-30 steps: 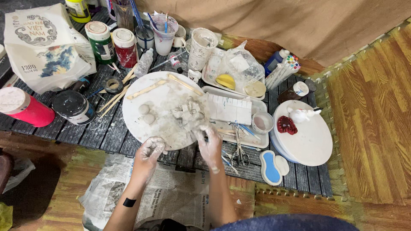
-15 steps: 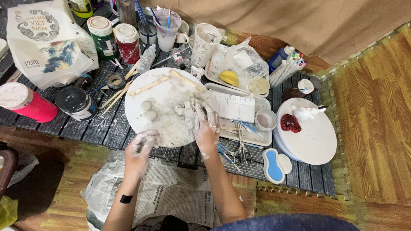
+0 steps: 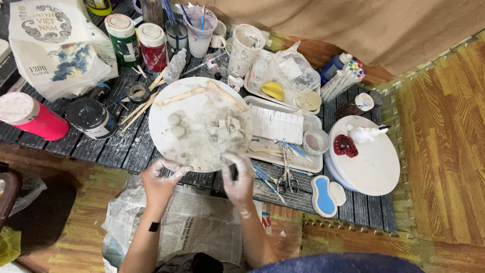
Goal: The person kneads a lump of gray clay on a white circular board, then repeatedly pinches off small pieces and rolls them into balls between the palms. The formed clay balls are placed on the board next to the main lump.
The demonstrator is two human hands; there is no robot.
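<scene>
A round white board [image 3: 199,108] smeared with grey clay lies on the low dark slatted table [image 3: 121,146]. It carries two small clay balls [image 3: 175,120], a cluster of rough clay pieces [image 3: 227,129] and two wooden sticks [image 3: 180,96]. My left hand [image 3: 161,179], coated in clay, hovers at the board's near left edge with its fingers curled around a pale clay lump. My right hand [image 3: 238,177], equally coated, sits at the near right edge with its fingertips touching the rim. Whether it holds anything is unclear.
Right of the board are a white tray [image 3: 310,167] with a palette, scissors [image 3: 287,177] and a white turntable [image 3: 371,167] carrying a red piece [image 3: 345,145] and a white figurine [image 3: 365,133]. Left stand a pink canister [image 3: 30,119] and a dark jar [image 3: 91,117]. Tins, brush cups and a paper bag [image 3: 50,45] line the back; newspaper [image 3: 202,222] covers the floor.
My right hand has drawn back from the clay pieces in the board's middle to its near edge. My left hand stays at the near left edge, shifted slightly.
</scene>
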